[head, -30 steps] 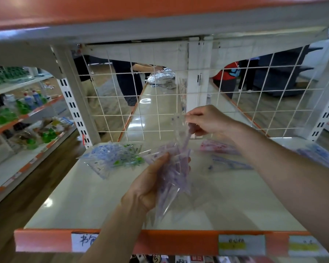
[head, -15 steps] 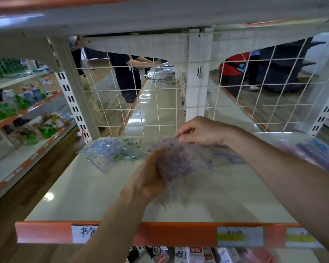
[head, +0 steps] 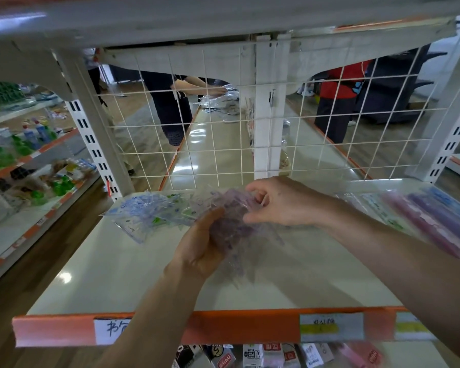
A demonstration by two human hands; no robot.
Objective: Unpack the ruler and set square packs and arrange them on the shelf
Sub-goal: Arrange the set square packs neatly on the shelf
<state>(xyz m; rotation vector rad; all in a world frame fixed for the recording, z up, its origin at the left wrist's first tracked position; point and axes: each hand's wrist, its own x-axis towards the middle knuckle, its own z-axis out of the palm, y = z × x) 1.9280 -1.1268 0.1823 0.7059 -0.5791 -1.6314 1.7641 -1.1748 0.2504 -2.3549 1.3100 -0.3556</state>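
Head view, looking down on the shelf (head: 112, 274).

My left hand (head: 202, 243) grips the purple pack (head: 235, 221) from its near side. The thumb lies along the pack's left face, and the fingers are curled round the clear plastic and clamped on it. My right hand (head: 279, 201) pinches the pack's far upper edge, with its fingers bent together on the film.

The purple pack is held between both hands, low over the middle of the shelf. It is blurred by motion, so I cannot tell whether its lower corner touches the shelf.

The blue packs (head: 146, 213) lie in a loose pile on the shelf near its back left corner, just beside the purple pack. Some of them carry green marks. The long packs (head: 441, 221), in pink, purple and blue, lie side by side at the right end of the shelf, also blurred.

A wire grid (head: 215, 144) closes the back of the shelf. An orange strip (head: 64, 330) runs along the front edge and carries white labels (head: 331, 326).

Beyond the grid, a person in dark clothes (head: 170, 107) handles clear wrapping over a farther shelf. A person in red (head: 340, 102) stands to the right.

The side shelves (head: 24, 160) at the far left hold green and blue goods. Small boxes (head: 252, 355) stand on the shelf below the strip.
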